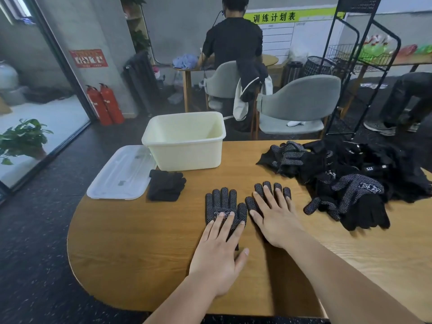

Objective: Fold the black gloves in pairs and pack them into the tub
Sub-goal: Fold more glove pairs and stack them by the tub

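Both hands lie flat with fingers spread, apart from each other and gripping nothing. At twelve o'clock my left hand presses the cuff end of one dotted glove, and my right hand covers its mate just beside it. To fold well, I judge I should smooth each knit flat, stack them finger to finger, then double cuff to tips. At ten o'clock lie a clear plastic lid and a soft folded pair; the cream rectangular tub stands at eleven. A limp heap of gloves waits at two o'clock on the wooden table.
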Tool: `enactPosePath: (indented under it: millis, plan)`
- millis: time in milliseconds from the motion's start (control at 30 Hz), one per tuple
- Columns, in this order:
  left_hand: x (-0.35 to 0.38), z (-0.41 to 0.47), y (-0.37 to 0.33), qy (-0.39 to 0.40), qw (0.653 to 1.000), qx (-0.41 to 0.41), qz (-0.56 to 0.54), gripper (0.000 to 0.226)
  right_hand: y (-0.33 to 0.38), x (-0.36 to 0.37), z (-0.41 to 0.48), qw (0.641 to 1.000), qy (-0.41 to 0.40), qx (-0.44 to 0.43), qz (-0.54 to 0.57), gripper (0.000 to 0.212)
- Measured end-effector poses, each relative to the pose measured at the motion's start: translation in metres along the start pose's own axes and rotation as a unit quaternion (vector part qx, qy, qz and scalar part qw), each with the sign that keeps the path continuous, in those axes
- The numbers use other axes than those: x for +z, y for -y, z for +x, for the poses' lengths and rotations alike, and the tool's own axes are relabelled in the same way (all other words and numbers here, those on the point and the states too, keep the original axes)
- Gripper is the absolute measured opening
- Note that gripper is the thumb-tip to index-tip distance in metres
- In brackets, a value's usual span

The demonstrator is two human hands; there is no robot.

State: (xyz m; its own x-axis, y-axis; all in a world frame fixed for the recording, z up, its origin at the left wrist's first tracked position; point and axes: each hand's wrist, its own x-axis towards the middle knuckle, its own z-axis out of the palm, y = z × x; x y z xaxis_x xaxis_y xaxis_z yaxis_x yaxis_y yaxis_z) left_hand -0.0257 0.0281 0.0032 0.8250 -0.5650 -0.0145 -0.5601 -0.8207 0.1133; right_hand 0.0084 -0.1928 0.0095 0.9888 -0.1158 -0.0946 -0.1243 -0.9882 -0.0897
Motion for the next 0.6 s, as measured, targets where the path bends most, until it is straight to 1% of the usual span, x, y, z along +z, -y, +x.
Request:
enactPosePath:
  millis: [167,333,433,500,600]
  plan:
    - [-0.002,-0.002,-0.001,-0.004,1.0,-0.005,-0.012,0.07,-0.001,0.003,0.006,1.0,-0.008,0.004,0.009,0.072]
    - [-0.004,-0.001,-0.001,-0.001,1.0,-0.008,-0.01,0.069,0.001,0.014,-0.018,0.999,-0.031,0.016,0.015,0.077]
    - [-0.004,0.0,-0.001,0.007,1.0,-0.009,-0.014,0.069,0.002,0.016,-0.031,0.998,-0.048,0.013,0.033,0.076]
    - [-0.005,-0.001,-0.001,0.006,1.0,-0.008,-0.016,0.068,0.002,0.013,-0.038,0.993,-0.098,-0.004,0.069,0.071]
    - [-0.006,-0.003,0.0,-0.015,0.999,-0.002,-0.032,0.067,-0.002,0.011,-0.058,0.967,-0.214,-0.052,0.126,0.053]
